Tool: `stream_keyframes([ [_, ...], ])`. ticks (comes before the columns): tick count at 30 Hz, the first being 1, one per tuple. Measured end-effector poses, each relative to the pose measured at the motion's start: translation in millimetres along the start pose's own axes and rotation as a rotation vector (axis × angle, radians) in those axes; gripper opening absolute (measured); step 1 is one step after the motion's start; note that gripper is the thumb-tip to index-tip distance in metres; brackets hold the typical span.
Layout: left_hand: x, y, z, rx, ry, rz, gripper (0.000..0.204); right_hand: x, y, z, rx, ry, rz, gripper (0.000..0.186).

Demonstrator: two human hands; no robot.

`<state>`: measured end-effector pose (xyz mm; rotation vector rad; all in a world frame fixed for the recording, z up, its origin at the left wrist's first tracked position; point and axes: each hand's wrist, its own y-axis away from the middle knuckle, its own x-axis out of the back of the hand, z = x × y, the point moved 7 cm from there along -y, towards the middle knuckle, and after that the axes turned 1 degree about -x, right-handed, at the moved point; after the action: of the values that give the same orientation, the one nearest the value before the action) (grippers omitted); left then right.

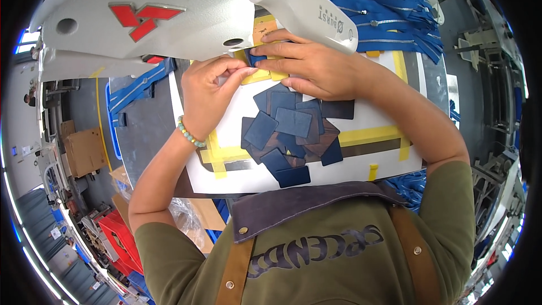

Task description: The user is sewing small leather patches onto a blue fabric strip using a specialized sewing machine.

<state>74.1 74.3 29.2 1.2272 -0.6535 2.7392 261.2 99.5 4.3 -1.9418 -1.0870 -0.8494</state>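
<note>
Under the sewing machine head (186,14), both hands meet at a small dark blue patch (258,59) lying among yellow strips (258,75). My left hand (212,85) is closed in a pinch at the patch's left edge; what is between thumb and forefinger is too small to make out. From the right, my right hand (313,68) lies with its fingers stretched out and apart, their tips over the patch and the yellow strips. Nearer to me is a loose, overlapping pile of blue patches (293,121), some with their brown side showing.
Blue zipper strips (378,14) are heaped at the back right, and another blue zipper strip (141,87) lies left of the machine. Yellow tape (367,135) borders the white work sheet (220,127). Cardboard boxes (86,152) and a red crate (121,243) stand at the left.
</note>
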Motion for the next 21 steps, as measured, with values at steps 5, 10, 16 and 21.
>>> stream_keyframes([
  [5,-2,-2,0,-0.002,0.048,0.014,0.013,-1,-1,2,-0.005,-0.023,0.011,0.047],
  [10,-7,-3,-3,0.022,0.1,-0.021,0.013,0,0,4,0.0,0.111,0.135,0.04],
  [16,-3,5,-2,-0.044,0.001,0.005,0.011,-1,-2,0,-0.015,-0.018,0.018,0.045],
  [21,6,15,2,-0.153,-0.155,0.053,0.017,1,0,-3,0.004,0.001,0.033,0.044],
])
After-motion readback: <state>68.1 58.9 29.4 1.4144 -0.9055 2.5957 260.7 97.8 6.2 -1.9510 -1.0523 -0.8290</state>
